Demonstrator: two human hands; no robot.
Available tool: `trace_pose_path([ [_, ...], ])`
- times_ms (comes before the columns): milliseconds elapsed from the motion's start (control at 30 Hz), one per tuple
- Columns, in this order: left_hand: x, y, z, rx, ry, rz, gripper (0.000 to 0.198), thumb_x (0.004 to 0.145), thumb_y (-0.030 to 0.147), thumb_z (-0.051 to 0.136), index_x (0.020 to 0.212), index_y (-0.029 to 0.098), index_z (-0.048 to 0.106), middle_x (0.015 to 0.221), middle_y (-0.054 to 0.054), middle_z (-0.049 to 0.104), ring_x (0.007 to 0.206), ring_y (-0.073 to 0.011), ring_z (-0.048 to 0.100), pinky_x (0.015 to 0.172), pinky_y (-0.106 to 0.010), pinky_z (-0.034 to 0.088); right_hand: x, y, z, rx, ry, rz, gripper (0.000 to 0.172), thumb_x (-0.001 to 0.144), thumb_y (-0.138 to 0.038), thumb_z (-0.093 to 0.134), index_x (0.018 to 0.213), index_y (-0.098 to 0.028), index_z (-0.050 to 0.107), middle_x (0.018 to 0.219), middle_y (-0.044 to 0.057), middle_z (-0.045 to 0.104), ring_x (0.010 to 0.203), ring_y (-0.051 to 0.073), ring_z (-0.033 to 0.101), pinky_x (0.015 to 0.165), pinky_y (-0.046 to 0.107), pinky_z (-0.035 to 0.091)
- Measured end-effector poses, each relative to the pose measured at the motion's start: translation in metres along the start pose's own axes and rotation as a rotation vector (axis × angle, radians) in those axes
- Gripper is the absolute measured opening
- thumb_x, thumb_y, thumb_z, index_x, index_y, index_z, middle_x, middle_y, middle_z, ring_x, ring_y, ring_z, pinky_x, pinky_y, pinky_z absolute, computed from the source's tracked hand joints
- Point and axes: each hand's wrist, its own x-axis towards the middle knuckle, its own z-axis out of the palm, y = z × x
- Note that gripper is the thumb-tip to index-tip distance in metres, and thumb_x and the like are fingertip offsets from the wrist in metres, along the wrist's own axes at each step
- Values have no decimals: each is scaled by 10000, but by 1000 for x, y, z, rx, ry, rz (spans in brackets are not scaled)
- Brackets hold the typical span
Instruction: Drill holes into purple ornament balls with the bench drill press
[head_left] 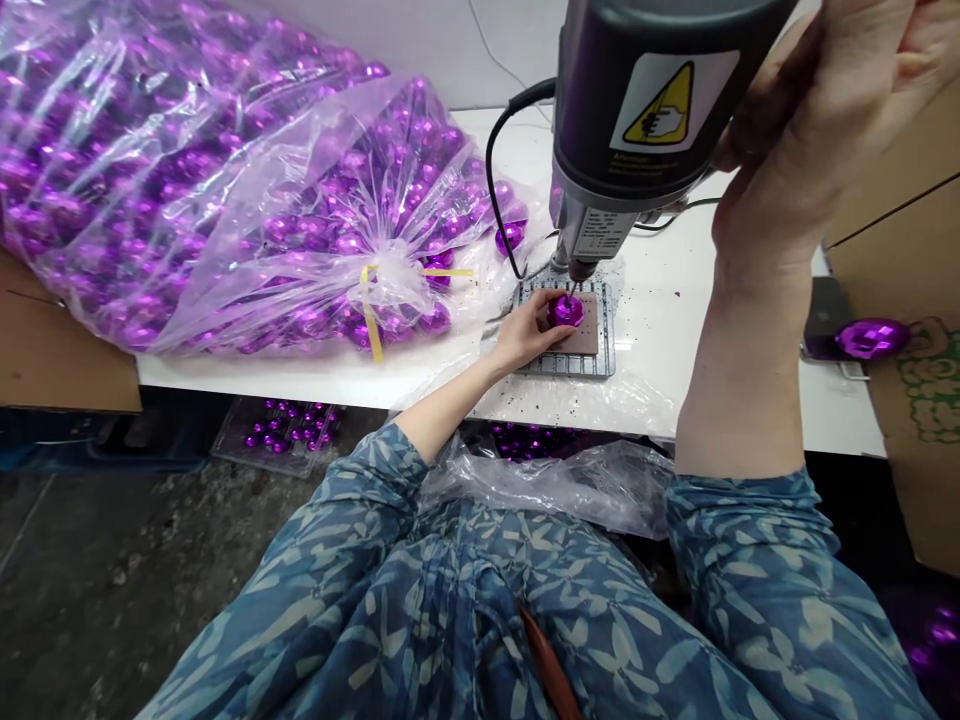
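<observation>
My left hand (525,330) is closed on a shiny purple faceted ball (566,311), thumb and fingers around its side. The ball rests on a brown board (585,338) lying on the slotted metal base (606,360) of a drill press (592,160). From the chuck above, the thin drill bit (573,290) comes down to the ball's top; whether it has entered cannot be seen. Raised at the upper right, my right hand (817,110) curls beside the dark motor housing. Its fingertips are partly hidden, and so is whatever they grip.
A big clear bag (225,180) of purple balls, tied with yellow tape, fills the left of the white table (660,330). Another purple faceted piece (872,338) sits at the right near cardboard boxes (900,230). Plastic sheeting (555,485) hangs over my lap; below stands a clear tray (262,455).
</observation>
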Motion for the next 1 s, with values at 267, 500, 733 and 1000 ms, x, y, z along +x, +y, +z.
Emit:
trace_pose_path([
  [267,2,-7,-2,47,5,51,617,892,344,913,1450,265,663,1439,-114,779,1311,-358,754,1125,-517,604,-20,-7,-4,137,52,-35,739,619,-866,651,657,-201,332,509,-75,244,407,26,338,433,258,197],
  [500,3,-12,-1,121,-8,94,617,948,390,863,1501,265,620,1462,-118,770,1239,-328,786,1022,-463,651,-52,5,-16,194,112,-192,354,909,-667,652,1152,-462,809,535,-63,216,493,-42,383,555,138,374],
  [733,2,-12,0,138,-5,119,608,968,401,847,1518,281,617,1486,-114,755,1332,-339,745,1039,-453,634,-68,28,-23,117,299,-5,358,1038,-512,506,1131,-290,771,565,-90,180,491,-81,371,610,141,322],
  [1000,1,-11,0,103,15,72,636,935,454,884,1498,277,646,1472,-108,772,1154,-310,789,1000,-445,626,-78,23,-16,179,319,-185,499,873,-678,751,793,-204,615,568,-52,28,457,10,280,485,206,289],
])
